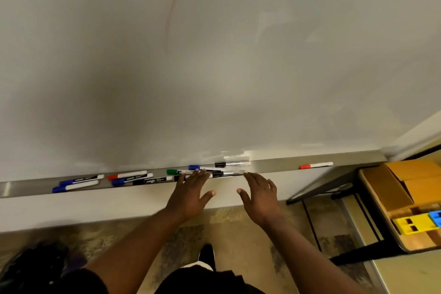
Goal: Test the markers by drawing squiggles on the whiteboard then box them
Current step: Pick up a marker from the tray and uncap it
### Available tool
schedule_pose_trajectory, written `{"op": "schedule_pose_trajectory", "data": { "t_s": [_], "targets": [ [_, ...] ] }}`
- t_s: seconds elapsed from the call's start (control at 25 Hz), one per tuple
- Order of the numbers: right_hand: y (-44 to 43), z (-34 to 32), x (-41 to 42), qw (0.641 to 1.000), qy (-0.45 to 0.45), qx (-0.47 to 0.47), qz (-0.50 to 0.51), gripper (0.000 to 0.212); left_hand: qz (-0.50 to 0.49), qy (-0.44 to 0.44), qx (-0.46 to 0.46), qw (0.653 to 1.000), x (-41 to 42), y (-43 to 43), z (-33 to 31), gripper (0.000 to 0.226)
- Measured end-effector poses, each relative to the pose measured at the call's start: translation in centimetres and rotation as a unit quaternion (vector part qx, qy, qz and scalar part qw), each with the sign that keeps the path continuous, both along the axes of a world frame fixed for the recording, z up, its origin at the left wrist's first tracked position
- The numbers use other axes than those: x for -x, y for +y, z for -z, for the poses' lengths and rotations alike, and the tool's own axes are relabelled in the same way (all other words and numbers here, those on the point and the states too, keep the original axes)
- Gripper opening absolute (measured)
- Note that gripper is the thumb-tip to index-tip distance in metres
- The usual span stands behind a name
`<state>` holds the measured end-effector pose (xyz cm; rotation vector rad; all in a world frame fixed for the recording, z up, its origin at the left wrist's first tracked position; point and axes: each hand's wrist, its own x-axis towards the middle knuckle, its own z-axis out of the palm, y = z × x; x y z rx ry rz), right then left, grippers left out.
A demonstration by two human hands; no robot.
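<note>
While both arms stretch toward the whiteboard (238, 79) tray (274, 165), L hand (191, 194) & R hand (259, 196) are spread flat w/ straight fingers, gripping nothing. L fingertips lie over the mid-tray markers (214, 170); more markers lie left along the tray, w/ one red-capped marker (316, 165) alone to the right. Cardboard box (405, 186) sits on a table, right; faint red stroke (175, 5) on the board.

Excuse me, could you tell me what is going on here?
A person stands at the whiteboard with both hands open over its marker tray. The left hand reaches the markers beside a green-capped marker; the right hand holds nothing. One faint red line is on the board, and an open cardboard box sits at right.
</note>
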<state>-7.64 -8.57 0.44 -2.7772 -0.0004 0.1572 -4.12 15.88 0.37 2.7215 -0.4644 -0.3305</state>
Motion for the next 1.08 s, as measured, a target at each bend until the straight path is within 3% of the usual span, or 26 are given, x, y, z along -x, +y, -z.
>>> {"op": "schedule_pose_trajectory", "data": {
  "t_s": [0.28, 0.68, 1.08],
  "targets": [
    [-3.3, 1.2, -4.3, 0.999, 0.044, 0.0, -0.009, 0.046, 0.089, 0.042, -0.077, 0.992, -4.2, -5.0, 2.0, 0.066],
    [-3.2, 4.9, -9.6, 0.99, 0.051, 0.025, -0.132, 0.042, 0.062, 0.045, -0.139, 0.987, -3.7, -6.5, 2.9, 0.066],
    [-5.0, 5.0, -10.2, 0.995, -0.013, 0.032, -0.093, 0.034, 0.022, 0.023, -0.117, 0.993, -3.1, -6.0, 2.6, 0.066]
  ]
}}
